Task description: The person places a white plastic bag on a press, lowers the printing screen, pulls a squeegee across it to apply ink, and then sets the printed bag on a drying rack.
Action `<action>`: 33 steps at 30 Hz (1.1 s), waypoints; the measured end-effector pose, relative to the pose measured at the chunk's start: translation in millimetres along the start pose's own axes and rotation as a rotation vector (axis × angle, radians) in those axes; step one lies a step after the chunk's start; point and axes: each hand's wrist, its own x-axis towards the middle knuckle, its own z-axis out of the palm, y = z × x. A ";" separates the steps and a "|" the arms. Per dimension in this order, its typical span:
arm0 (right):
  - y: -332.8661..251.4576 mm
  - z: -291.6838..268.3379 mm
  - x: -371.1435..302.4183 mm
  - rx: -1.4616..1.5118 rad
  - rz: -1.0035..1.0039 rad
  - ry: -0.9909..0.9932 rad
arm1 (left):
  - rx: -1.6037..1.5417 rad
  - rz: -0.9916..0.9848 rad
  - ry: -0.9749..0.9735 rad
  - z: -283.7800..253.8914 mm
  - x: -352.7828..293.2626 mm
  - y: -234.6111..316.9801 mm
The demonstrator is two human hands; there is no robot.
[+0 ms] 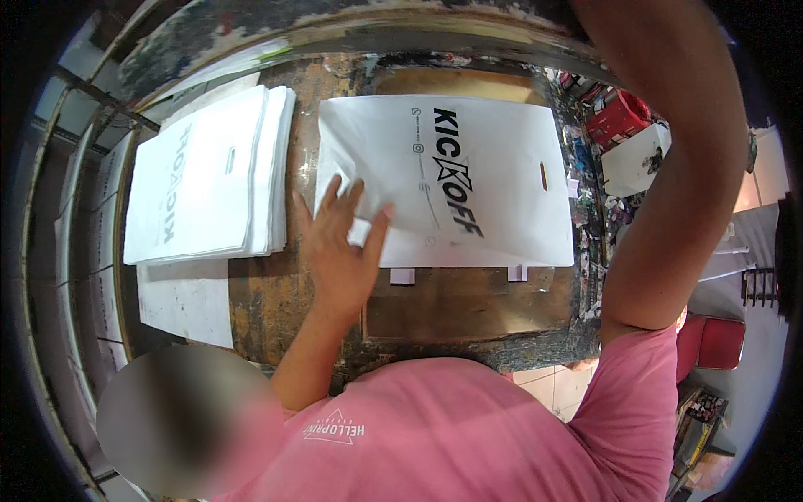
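A white flat bag (502, 176) with black printing and a cut-out handle slot lies across a brown board (468, 309) on the worktable. At its left edge, where the sheet is creased and lifted, my left hand (341, 247) is open with fingers spread, the fingertips over the bag's lower left part. Whether they press on it I cannot tell. My right arm (682, 184) reaches up past the right side of the table to the top edge of the view, and its hand is out of sight. Left of the board rests a stack of similar printed white bags (209, 184).
A stained frame (335, 29) spans the far side above the table. Small pale tabs (402, 276) show below the bag. A white sheet (186, 301) lies under the stack. On the right are a red container (617, 117), a white box (636, 159) and a red chair (719, 341).
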 end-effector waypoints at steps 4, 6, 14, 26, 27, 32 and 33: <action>9.5 10.3 -8.9 -0.006 -0.134 0.072 | -0.161 -0.245 0.148 -31.7 4.3 -30.4; 29.0 19.5 -16.1 0.073 -0.382 0.163 | -0.111 -0.266 0.224 -66.4 -5.6 -59.9; 53.1 25.9 -18.0 -0.150 -0.301 0.093 | 0.047 -0.282 0.217 -209.8 26.9 -237.2; 38.5 32.0 -62.3 -0.111 -0.195 0.111 | -0.206 -0.154 -0.282 -167.8 33.3 -118.1; 39.0 40.8 -81.4 -0.124 -0.192 0.052 | -0.738 -0.145 -0.308 -150.6 -0.2 -68.8; 61.3 74.4 -191.2 -0.060 -0.342 -0.667 | -1.846 -0.844 -0.068 -94.5 -112.1 -1.8; 66.1 87.0 -213.6 -0.017 -0.323 -0.634 | -1.791 -0.920 -0.108 -84.4 -124.3 -8.5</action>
